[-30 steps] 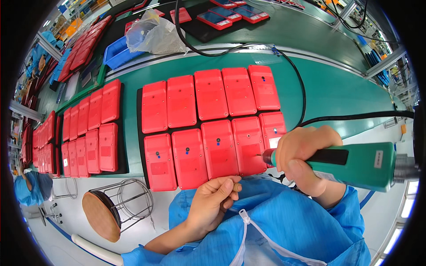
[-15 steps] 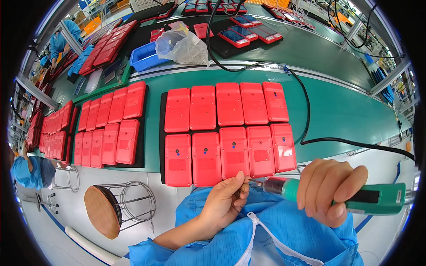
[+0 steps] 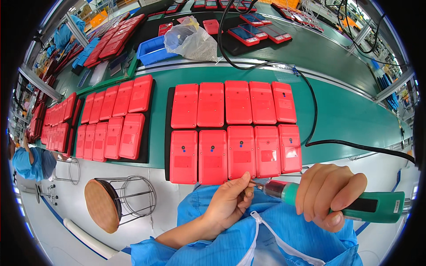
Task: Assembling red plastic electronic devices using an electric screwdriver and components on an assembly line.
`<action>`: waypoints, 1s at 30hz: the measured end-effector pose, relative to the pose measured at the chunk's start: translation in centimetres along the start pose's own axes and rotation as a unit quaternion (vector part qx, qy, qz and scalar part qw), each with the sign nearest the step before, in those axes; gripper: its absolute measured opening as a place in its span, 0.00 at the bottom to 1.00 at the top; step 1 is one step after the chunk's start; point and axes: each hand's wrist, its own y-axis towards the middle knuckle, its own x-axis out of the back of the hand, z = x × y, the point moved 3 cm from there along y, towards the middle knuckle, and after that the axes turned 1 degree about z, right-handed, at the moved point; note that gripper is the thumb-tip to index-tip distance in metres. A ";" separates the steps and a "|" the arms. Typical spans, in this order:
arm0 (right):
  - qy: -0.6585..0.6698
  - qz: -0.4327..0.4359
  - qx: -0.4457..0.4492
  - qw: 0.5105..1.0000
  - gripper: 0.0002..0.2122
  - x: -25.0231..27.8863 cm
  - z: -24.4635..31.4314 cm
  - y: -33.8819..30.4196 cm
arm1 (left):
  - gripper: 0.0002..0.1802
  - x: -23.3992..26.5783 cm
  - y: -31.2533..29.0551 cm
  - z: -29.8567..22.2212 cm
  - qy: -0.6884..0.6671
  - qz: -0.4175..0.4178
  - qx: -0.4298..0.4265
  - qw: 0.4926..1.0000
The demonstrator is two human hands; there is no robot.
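Observation:
My right hand is wrapped around a green electric screwdriver with a dark, see-through front part, lying almost level over my lap. Its thin metal bit points left and meets the fingertips of my left hand. Thumb and fingers of that hand are pinched together, with small brownish bits showing between them, too small to make out. Just beyond my hands, red device housings lie back side up in two rows on a black mat. Several in both rows bear a dark round spot with blue marks.
More red housings fill a second mat on the left of the green bench. A blue bin and a clear plastic bag stand behind. A black cable crosses the right side. A round stool stands at lower left.
The bench and housings have shifted slightly right in the picture as the view turned. My left hand has moved slightly right, still pinched at the bit; the right hand keeps its grip.

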 end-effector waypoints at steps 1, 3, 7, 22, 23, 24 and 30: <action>0.001 0.007 -0.001 1.000 0.11 -0.1 0.0 0.1 | 0.16 0.1 0.0 0.0 -0.002 0.000 -0.001 1.000; 0.010 0.009 -0.005 1.000 0.11 -0.2 -0.1 0.3 | 0.17 0.4 0.0 0.1 0.026 0.007 -0.005 1.000; 0.001 -0.005 0.008 1.000 0.10 0.0 -0.5 0.8 | 0.17 -0.1 -0.5 -0.5 0.018 0.057 -0.001 0.998; -0.073 -0.029 -0.077 0.994 0.12 0.9 -4.3 1.3 | 0.18 3.6 -2.6 -1.6 -0.014 0.152 -0.005 0.988; -0.082 -0.023 -0.071 0.994 0.12 0.9 -4.4 1.4 | 0.18 3.2 -2.6 -1.6 -0.003 0.103 -0.003 0.995; -0.082 -0.023 -0.072 0.994 0.12 1.1 -4.5 1.6 | 0.18 2.8 -2.6 -1.8 0.007 0.053 -0.001 0.999; -0.087 0.028 -0.063 0.994 0.13 1.2 -4.8 1.8 | 0.18 2.2 -2.8 -2.0 0.104 0.057 -0.021 0.993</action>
